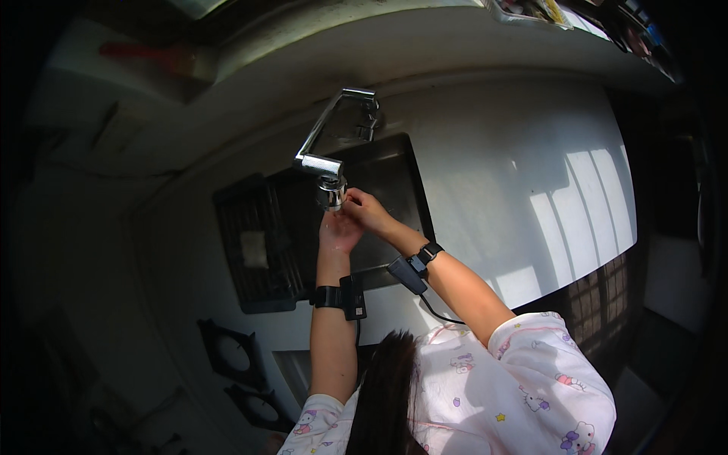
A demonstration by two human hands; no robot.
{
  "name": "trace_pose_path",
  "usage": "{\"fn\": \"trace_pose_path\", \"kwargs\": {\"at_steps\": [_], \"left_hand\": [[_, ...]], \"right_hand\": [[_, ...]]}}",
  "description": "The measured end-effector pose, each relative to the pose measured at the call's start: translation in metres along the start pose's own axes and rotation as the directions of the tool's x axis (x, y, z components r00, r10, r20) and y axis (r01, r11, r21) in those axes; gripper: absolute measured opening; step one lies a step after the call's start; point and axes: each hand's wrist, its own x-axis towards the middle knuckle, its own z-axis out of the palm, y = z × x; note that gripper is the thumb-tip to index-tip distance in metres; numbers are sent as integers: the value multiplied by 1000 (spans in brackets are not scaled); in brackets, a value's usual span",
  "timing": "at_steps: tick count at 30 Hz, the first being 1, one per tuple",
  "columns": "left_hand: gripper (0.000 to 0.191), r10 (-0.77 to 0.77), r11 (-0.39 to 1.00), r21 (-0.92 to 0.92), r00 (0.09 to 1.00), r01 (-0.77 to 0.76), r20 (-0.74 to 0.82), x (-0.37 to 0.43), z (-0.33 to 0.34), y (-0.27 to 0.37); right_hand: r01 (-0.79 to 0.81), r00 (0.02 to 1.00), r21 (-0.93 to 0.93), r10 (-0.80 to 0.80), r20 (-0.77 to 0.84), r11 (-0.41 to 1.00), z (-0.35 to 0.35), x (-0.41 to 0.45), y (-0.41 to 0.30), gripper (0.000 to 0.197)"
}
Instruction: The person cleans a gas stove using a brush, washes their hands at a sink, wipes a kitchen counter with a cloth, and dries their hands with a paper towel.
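Observation:
A chrome faucet with a jointed swivel arm reaches over a dark sink basin. Right under its spout, my left hand is palm up and looks wet, with its fingers partly hidden by the spout. Close against the spout's right side is my right hand, fingers bent, their tips touching or just beside the spout and my left hand; whether they grip anything cannot be told. Black straps with small devices sit on both my forearms.
A dark drain rack holding a pale sponge-like block covers the sink's left part. White countertop lies to the right. Black ring-shaped stands are at lower left. A clear plastic tray rests on the ledge above.

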Motion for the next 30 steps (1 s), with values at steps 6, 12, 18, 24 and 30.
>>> {"fn": "trace_pose_path", "kwargs": {"at_steps": [6,12,18,24,30], "left_hand": [[22,50,998,-29,993,-54,-111,4,-6,-17],[33,377,864,442,891,-241,-251,-6,-24,-8],[46,426,755,625,874,-200,-235,-35,39,-23],[46,267,890,439,923,-126,-276,-21,-19,-8],[44,204,964,229,932,-137,-299,0,-9,-19]], "right_hand": [[-65,973,-425,-37,-229,903,10,-3,-8,22],[-55,995,-635,97,31,771,36,-3,0,42],[29,999,-531,0,54,847,23,7,27,51],[120,992,-665,-112,56,737,38,-7,-13,46],[-81,995,-465,45,-87,881,31,-2,-23,39]]}}
